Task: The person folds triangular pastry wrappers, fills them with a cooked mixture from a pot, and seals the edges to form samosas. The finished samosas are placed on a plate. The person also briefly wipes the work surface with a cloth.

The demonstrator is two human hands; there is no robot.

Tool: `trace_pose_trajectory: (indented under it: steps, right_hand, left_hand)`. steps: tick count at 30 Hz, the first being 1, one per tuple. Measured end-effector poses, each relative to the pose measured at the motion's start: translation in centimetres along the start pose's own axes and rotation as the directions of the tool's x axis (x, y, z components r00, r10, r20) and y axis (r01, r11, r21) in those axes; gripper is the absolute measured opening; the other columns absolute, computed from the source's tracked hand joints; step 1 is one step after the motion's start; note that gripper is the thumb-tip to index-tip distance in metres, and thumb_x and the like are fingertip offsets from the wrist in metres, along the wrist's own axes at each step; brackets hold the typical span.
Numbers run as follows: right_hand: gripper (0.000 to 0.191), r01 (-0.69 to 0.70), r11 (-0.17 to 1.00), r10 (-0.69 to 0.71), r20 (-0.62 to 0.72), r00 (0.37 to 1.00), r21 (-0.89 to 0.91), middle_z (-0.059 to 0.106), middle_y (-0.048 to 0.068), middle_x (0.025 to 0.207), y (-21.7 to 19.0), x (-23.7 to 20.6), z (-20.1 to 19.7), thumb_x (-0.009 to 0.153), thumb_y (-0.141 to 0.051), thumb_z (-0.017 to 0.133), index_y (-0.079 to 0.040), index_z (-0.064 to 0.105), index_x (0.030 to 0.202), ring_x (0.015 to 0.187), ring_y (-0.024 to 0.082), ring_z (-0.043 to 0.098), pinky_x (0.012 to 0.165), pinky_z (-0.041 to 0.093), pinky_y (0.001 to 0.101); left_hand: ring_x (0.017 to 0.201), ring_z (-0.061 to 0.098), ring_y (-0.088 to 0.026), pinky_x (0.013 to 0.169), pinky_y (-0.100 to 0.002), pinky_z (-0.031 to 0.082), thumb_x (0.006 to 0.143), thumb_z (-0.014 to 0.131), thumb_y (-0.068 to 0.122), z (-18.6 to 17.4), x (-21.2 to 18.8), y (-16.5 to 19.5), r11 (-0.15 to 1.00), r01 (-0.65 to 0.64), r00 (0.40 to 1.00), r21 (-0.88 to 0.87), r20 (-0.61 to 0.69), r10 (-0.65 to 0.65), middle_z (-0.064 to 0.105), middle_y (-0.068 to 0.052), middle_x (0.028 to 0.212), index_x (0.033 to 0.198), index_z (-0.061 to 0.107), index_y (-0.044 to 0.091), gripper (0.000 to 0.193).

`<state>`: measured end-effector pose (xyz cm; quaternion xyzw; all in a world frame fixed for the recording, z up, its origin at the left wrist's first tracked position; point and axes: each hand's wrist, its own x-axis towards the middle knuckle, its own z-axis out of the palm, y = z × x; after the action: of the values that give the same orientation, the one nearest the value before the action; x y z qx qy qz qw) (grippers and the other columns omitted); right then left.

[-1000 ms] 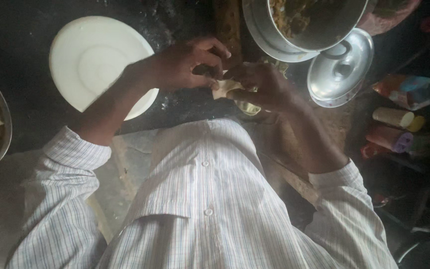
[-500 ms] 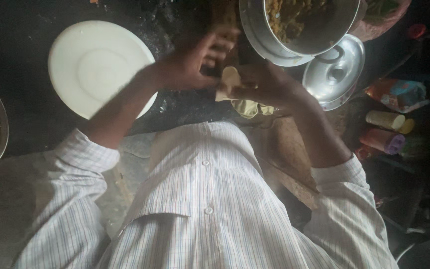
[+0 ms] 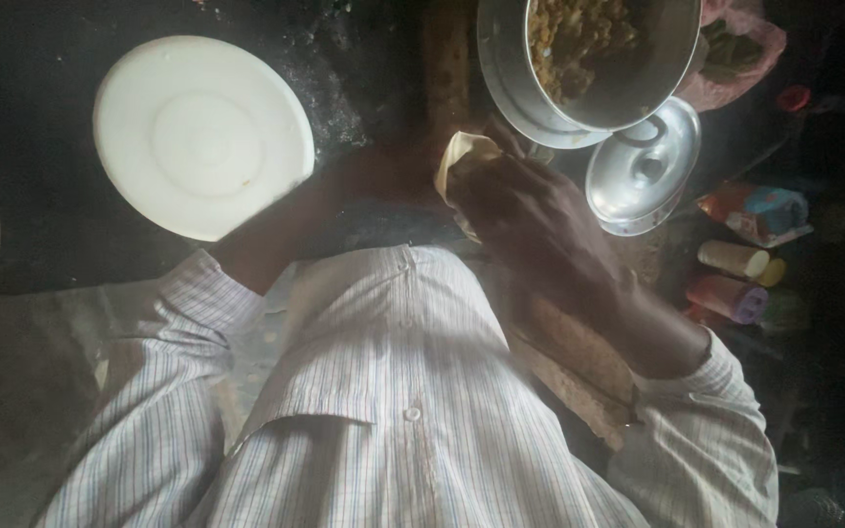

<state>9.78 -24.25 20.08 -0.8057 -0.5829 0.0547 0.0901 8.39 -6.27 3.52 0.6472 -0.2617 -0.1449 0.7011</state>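
Change: both hands have lifted toward the steel pot [image 3: 589, 68] since half a second ago.
Right hand [image 3: 530, 220]: grip clenched around a pale dough piece [image 3: 464, 158], just below the pot's rim.
Left hand [image 3: 383, 176]: blurred, grip state unclear.
Open room: dark counter [image 3: 41, 235] around the white plate [image 3: 202, 137].
Pot contents: yellowish cooked filling.
Lid [image 3: 643, 166]: steel, just beside the pot.

Flat colourful packet [image 3: 755, 213] in red, blue and orange at far right, cream cylindrical container [image 3: 733, 258] just below it, pink-and-purple cylindrical container [image 3: 728, 297] lower still, pink plastic bag [image 3: 740, 54] at upper right
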Motion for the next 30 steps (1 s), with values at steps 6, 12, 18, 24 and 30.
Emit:
trace_pose_trajectory:
  steps: [6,12,18,24,30]
  right_hand:
    - [0.023,-0.017,0.997,0.012,-0.071,0.997,-0.078,0.074,0.008,0.11,-0.4,-0.5,-0.6,0.087,-0.004,0.081,-0.004,0.072,0.108,0.106,0.021,0.072,0.094,0.061,0.0352]
    - [0.032,0.01,0.976,-0.03,-0.09,0.996,-0.218,0.073,0.009,0.114,-0.5,-1.0,-1.7,0.083,-0.008,0.082,-0.003,0.073,0.114,0.107,0.022,0.072,0.092,0.062,0.0374]
    - [0.03,0.013,0.981,-0.038,-0.122,0.992,-0.192,0.069,0.013,0.12,-0.6,-0.7,-2.9,0.089,-0.011,0.083,0.0,0.069,0.113,0.113,0.026,0.071,0.096,0.062,0.0397]
    - [0.041,-0.092,0.966,0.062,-0.131,0.989,-0.242,0.068,0.015,0.124,-1.0,-0.4,-3.4,0.095,-0.032,0.083,0.001,0.069,0.116,0.113,0.026,0.068,0.092,0.059,0.0419]
    - [0.042,-0.076,0.937,0.018,-0.171,0.985,-0.341,0.067,0.014,0.131,-0.3,-0.3,-3.8,0.098,-0.035,0.083,-0.002,0.071,0.121,0.125,0.026,0.065,0.103,0.057,0.0413]
  left_hand:
    - [0.131,0.063,-0.019,0.117,-0.034,0.054,0.096,0.081,0.011,-0.7,1.2,2.3,0.975,-0.113,0.994,-0.191,-0.007,0.114,0.062,-0.007,0.138,0.145,0.048,0.01,0.059]
    - [0.132,0.065,-0.024,0.114,-0.037,0.057,0.095,0.086,0.011,-1.4,1.6,4.8,0.982,-0.175,0.983,-0.073,-0.064,0.171,0.063,-0.011,0.139,0.149,0.044,0.01,0.069]
    - [0.135,0.065,-0.024,0.121,-0.039,0.056,0.093,0.094,0.012,-1.9,2.3,6.1,0.967,-0.253,0.965,0.003,-0.063,0.253,0.06,-0.012,0.142,0.149,0.041,0.011,0.077]
    - [0.141,0.055,-0.032,0.122,-0.044,0.048,0.077,0.101,0.006,-2.0,3.4,7.2,0.913,-0.392,0.909,0.114,-0.103,0.404,0.048,-0.016,0.153,0.15,0.035,0.009,0.099]
    - [0.14,0.066,-0.026,0.121,-0.04,0.053,0.087,0.093,0.004,-1.9,4.3,7.2,0.951,-0.258,0.947,0.171,-0.152,0.284,0.056,-0.012,0.152,0.161,0.03,0.012,0.098]
